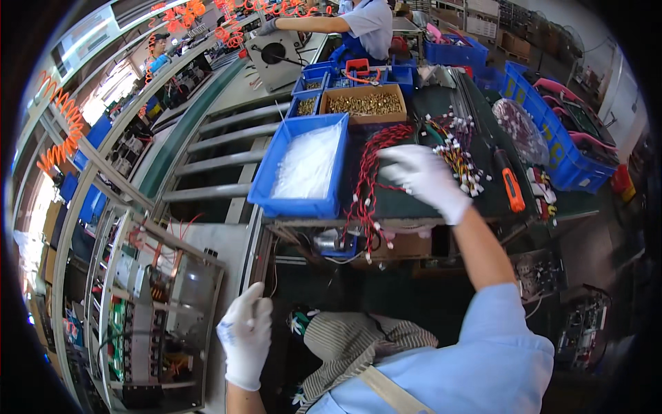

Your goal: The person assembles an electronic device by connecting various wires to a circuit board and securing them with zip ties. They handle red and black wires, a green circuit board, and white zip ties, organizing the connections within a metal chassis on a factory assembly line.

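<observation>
My right hand (419,178), in a white glove, reaches over the dark bench top beside a bundle of red wires (372,155) with small white plugs. Its fingers are a little blurred but look stretched out and apart, and I see nothing held in them. Just past it lies a bunch of yellow, red and black wires (463,164) with white connectors. Low on the left, my gloved left hand (247,338) hovers next to an open metal chassis (162,310) with wiring and green circuit boards. Its fingers are loosely bent, the thumb apart, nothing visible in them.
A blue bin (258,190) of clear plastic pieces stands left of the red wires. Behind it sits a cardboard box (396,117) of brass-coloured parts. An orange-and-black tool (511,185) lies to the right, near a large blue crate (572,172). Metal rollers (221,162) run along the left. A co-worker (369,31) stands across.
</observation>
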`<state>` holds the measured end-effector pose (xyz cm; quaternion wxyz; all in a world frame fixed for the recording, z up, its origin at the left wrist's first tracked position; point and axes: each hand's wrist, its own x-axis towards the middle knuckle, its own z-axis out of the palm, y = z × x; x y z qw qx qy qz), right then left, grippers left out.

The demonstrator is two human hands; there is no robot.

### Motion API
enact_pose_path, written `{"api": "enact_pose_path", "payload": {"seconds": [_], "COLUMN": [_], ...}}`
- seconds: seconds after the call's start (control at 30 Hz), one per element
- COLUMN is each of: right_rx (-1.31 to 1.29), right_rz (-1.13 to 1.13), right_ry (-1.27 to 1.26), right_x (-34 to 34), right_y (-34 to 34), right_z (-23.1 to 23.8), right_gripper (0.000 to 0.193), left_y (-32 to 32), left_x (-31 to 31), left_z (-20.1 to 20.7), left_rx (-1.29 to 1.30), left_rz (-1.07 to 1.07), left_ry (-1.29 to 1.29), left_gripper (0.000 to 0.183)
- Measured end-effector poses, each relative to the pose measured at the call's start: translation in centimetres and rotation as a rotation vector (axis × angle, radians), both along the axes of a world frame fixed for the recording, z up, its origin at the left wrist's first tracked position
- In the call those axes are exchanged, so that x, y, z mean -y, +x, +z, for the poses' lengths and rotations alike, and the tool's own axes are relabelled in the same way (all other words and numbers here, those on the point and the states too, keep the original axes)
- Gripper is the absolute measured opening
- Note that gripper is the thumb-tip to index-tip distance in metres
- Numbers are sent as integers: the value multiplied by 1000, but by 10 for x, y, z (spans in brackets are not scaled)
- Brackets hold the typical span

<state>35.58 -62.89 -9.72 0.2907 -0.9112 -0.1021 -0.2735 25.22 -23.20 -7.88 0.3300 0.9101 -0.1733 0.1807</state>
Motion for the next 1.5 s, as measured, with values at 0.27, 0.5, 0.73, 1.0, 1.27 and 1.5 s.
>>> {"api": "enact_pose_path", "payload": {"seconds": [0.27, 0.5, 0.73, 1.0, 1.27, 1.5], "right_rx": [-132, -117, 68, 20, -437, -402], "right_rz": [-214, -143, -229, -3, 284, 274], "right_ry": [-46, -505, 741, 1056, 1033, 1202], "right_x": [134, 160, 184, 161, 86, 57], "right_y": [-5, 16, 51, 59, 83, 119], "right_z": [-28, -60, -9, 20, -25, -53], "right_gripper": [26, 8, 28, 31, 34, 29], "left_y": [173, 242, 263, 277, 295, 262], "left_x": [189, 281, 282, 275, 263, 265], "left_z": [-15, -48, -59, -33, 14, -40], "left_rx": [-43, -107, -177, 114, -78, -169], "left_rz": [-290, -201, -270, -67, -117, 12], "left_ry": [119, 792, 758, 172, 214, 581], "left_gripper": [18, 44, 54, 42, 26, 28]}}
